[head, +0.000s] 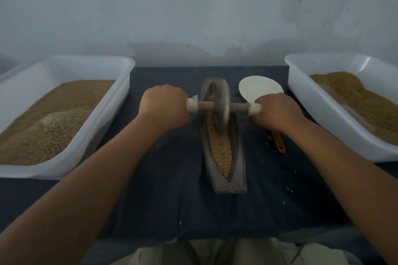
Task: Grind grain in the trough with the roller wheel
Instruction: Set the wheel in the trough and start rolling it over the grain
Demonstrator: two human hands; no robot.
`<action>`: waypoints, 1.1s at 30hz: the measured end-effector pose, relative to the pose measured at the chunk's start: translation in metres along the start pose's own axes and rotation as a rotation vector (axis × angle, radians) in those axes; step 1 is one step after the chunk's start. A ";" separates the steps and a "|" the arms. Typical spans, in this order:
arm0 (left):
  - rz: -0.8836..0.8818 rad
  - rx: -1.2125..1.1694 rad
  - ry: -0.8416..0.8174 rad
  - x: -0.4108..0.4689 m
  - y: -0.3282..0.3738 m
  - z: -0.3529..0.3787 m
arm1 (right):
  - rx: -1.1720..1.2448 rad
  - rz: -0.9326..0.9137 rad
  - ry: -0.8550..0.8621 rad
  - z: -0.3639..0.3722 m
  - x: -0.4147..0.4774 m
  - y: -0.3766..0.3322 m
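Dark blue cloth [172, 178] covers the work surface; pale wall behind.

Left hand [163, 105]: fist closed tight round the pale-wrapped left end of the brown wooden axle [205, 105], knuckles up. Right hand [277, 112]: the same hold on the right end. Grip is symmetric about the wheel, judged to keep it upright and load both sides evenly.

Grey metal disc-shaped roller wheel [221, 109] stands on edge in the long boat-shaped grey metal trough [237, 157], somewhat beyond its middle. Trough runs straight away from the person, so the stroke would follow the line of the arms.

Tan grain [220, 148] lies along the groove on the near side of the wheel. The far side is partly hidden. Kernels look mostly whole, so grinding is judged far from done.

White round scoop with orange handle [258, 88] lies on the cloth just right of the trough, partly under the right hand, probably kept close for refilling.

Outermost: left white plastic tub [120, 97] and right white plastic tub [305, 97], both holding tan granular material. Cannot tell which is supply and which is product.
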State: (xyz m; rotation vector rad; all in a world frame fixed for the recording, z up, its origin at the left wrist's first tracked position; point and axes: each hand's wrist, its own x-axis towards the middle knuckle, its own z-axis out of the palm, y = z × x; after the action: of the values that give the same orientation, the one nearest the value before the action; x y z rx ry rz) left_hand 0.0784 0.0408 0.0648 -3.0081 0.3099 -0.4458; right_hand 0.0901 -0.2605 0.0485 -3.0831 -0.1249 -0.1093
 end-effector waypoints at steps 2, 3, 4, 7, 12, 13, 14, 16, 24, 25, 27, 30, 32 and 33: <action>0.028 -0.014 -0.021 -0.032 -0.004 0.002 | -0.015 -0.064 -0.059 -0.007 -0.029 0.007; 0.034 -0.023 -0.022 -0.050 -0.007 0.004 | -0.016 -0.102 -0.072 -0.011 -0.044 0.010; 0.034 -0.029 -0.008 -0.065 -0.009 0.005 | -0.012 -0.137 -0.075 -0.015 -0.055 0.012; 0.012 -0.031 0.013 -0.068 -0.010 0.013 | -0.027 -0.171 -0.037 -0.018 -0.056 0.009; -0.065 -0.037 -0.051 0.009 -0.002 0.007 | -0.039 -0.026 0.046 -0.011 0.002 -0.008; -0.061 -0.042 -0.050 0.017 -0.002 0.005 | -0.044 -0.010 0.039 -0.010 0.009 -0.009; -0.055 -0.045 -0.052 0.019 -0.001 0.002 | -0.043 -0.003 0.027 -0.009 0.011 -0.009; -0.036 -0.051 -0.062 0.005 -0.002 0.000 | -0.028 -0.015 -0.017 -0.010 0.000 -0.005; 0.090 -0.024 0.206 -0.069 -0.012 0.017 | 0.015 -0.179 -0.045 -0.020 -0.066 0.008; 0.063 -0.052 0.146 -0.058 -0.012 0.024 | -0.009 -0.171 0.015 -0.018 -0.056 0.005; -0.024 -0.109 0.027 -0.025 -0.013 0.032 | -0.061 -0.156 0.146 -0.016 -0.029 -0.004; -0.093 -0.136 -0.001 0.012 -0.012 0.032 | -0.079 -0.115 0.199 -0.024 0.007 -0.015; -0.086 -0.119 0.006 0.010 -0.008 0.024 | -0.080 -0.083 0.127 -0.027 0.013 -0.016; -0.070 -0.107 -0.009 0.001 -0.008 0.019 | -0.087 -0.067 0.075 -0.026 0.008 -0.014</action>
State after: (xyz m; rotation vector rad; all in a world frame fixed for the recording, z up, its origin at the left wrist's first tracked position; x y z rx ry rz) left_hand 0.0866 0.0492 0.0476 -3.1328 0.2358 -0.4350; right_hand 0.0948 -0.2477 0.0757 -3.1563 -0.2259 -0.2385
